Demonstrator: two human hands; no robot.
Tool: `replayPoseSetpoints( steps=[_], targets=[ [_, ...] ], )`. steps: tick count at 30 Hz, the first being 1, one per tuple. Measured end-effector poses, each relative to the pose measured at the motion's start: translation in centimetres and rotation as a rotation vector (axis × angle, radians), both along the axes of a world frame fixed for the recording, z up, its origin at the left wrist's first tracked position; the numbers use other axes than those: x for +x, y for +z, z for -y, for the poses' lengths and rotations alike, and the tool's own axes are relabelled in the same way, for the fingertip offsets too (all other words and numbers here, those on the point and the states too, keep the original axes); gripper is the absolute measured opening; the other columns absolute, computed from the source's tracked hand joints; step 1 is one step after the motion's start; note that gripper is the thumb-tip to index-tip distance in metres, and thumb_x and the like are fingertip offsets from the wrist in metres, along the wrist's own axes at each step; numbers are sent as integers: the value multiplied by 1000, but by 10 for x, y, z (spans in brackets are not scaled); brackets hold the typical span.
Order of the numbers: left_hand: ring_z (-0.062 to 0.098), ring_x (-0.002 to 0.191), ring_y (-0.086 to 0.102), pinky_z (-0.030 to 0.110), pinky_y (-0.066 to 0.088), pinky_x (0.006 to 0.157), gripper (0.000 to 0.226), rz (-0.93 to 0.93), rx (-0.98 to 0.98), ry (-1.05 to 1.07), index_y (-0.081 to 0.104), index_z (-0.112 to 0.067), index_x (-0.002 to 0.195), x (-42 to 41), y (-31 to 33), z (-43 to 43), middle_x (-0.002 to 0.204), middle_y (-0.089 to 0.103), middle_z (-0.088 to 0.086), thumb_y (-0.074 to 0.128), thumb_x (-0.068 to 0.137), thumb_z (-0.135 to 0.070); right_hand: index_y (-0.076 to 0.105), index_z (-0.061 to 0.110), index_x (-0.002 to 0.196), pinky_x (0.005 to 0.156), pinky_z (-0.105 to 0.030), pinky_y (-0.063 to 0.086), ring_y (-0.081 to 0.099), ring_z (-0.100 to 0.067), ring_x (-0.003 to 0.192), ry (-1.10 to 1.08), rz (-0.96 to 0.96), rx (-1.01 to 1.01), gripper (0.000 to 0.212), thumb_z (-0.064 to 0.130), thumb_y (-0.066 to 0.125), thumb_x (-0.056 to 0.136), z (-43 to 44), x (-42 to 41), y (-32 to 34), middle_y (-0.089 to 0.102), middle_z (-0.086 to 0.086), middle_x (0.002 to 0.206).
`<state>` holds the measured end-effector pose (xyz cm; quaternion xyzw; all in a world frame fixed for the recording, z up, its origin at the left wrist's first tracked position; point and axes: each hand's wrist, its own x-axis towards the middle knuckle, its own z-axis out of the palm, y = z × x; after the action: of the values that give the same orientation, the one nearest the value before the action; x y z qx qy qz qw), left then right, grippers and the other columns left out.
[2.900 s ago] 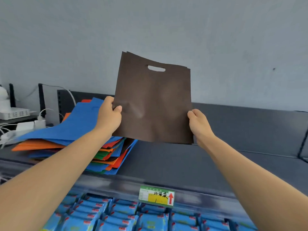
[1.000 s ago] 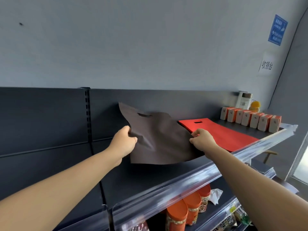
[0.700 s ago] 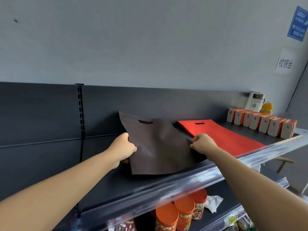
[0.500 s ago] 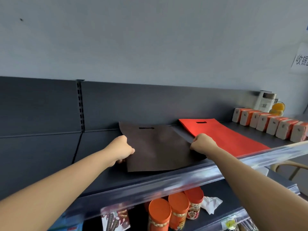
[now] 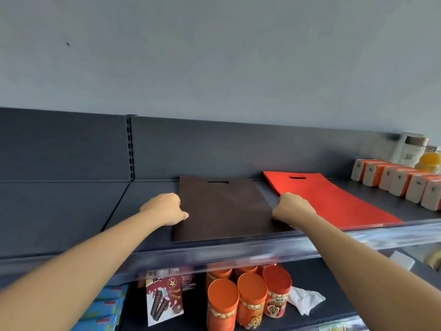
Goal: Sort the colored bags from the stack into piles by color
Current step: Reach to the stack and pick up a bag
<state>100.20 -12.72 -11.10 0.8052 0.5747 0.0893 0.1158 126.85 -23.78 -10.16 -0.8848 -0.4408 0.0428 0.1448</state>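
both arms reach forward, left grip and right grip curled, knuckles up.

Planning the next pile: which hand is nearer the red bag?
Right. The right hand is next to the red bag; the left hand is across the brown bag from it.

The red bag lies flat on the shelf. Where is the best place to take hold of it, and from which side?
I would pinch the red bag at its near edge, coming from the front, right of the right hand. It lies flat on the shelf, so only an edge lifts; its handle slot sits far back.
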Motion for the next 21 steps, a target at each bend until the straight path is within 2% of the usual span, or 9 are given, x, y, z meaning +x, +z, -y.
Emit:
replayPoseSetpoints(
  steps=[1, 4, 6, 8, 10, 12, 15, 17, 21],
  targets=[
    [21, 106, 58, 30, 48, 81, 38, -7, 0, 13, 62, -19, 116, -2, 1, 0, 121, 60, -2, 59, 89, -46, 52, 9, 78, 68, -27, 43, 55, -28, 77, 0, 37, 5, 1, 11, 51, 78, 1, -3, 2, 54, -5, 75],
    [21, 104, 60, 29, 46, 77, 34, -10, 45, 30, 66, -17, 105, -10, 7, 0, 116, 64, -1, 57, 90, -46, 61, 11, 99, 70, -28, 41, 54, -29, 85, 30, 120, 82, 21, 12, 53, 80, -2, -14, 7, 62, -7, 98],
    [22, 106, 59, 29, 44, 74, 29, -35, 121, 34, 64, -18, 103, -19, 15, 4, 116, 63, -1, 54, 92, -44, 65, 14, 101, 69, -27, 41, 59, -29, 92, 128, 136, 156, 23, 17, 56, 81, -8, -26, 11, 66, -5, 104],
    [22, 109, 57, 29, 40, 75, 32, -82, 210, 44, 63, -19, 112, -30, 21, 12, 118, 62, -2, 52, 93, -43, 67, 17, 101, 71, -28, 45, 60, -27, 99, 247, 162, 209, 22, 24, 57, 83, -15, -41, 12, 67, -3, 106],
    [22, 103, 57, 32, 39, 80, 31, -176, 317, 54, 64, -17, 107, -45, 25, 18, 110, 65, -1, 51, 94, -42, 67, 18, 103, 78, -31, 48, 60, -26, 105, 345, 190, 243, 24, 30, 58, 84, -22, -60, 14, 67, -2, 110],
    [22, 92, 55, 35, 37, 87, 30, -304, 419, 74, 62, -14, 92, -63, 28, 25, 96, 64, -1, 49, 96, -40, 65, 19, 108, 82, -32, 49, 59, -25, 106, 420, 196, 242, 26, 32, 57, 86, -28, -82, 15, 66, -1, 112],
    [20, 91, 53, 33, 32, 80, 26, -447, 536, 115, 50, -17, 82, -95, 34, 38, 84, 52, -4, 47, 97, -39, 61, 20, 114, 84, -33, 50, 59, -25, 107, 522, 172, 203, 30, 35, 57, 88, -38, -115, 16, 64, 0, 114],
    [20, 95, 54, 32, 31, 78, 24, -506, 562, 149, 52, -18, 85, -119, 37, 48, 84, 50, -3, 47, 97, -38, 59, 19, 117, 85, -34, 50, 58, -25, 108, 606, 180, 192, 32, 35, 57, 89, -45, -140, 17, 64, 0, 115],
    [21, 96, 56, 32, 31, 77, 27, -581, 517, 249, 59, -17, 88, -173, 43, 67, 96, 61, -1, 47, 97, -39, 52, 19, 128, 92, -36, 48, 54, -26, 115, 793, 201, 173, 38, 32, 53, 93, -57, -197, 18, 60, -2, 126]
  ],
)
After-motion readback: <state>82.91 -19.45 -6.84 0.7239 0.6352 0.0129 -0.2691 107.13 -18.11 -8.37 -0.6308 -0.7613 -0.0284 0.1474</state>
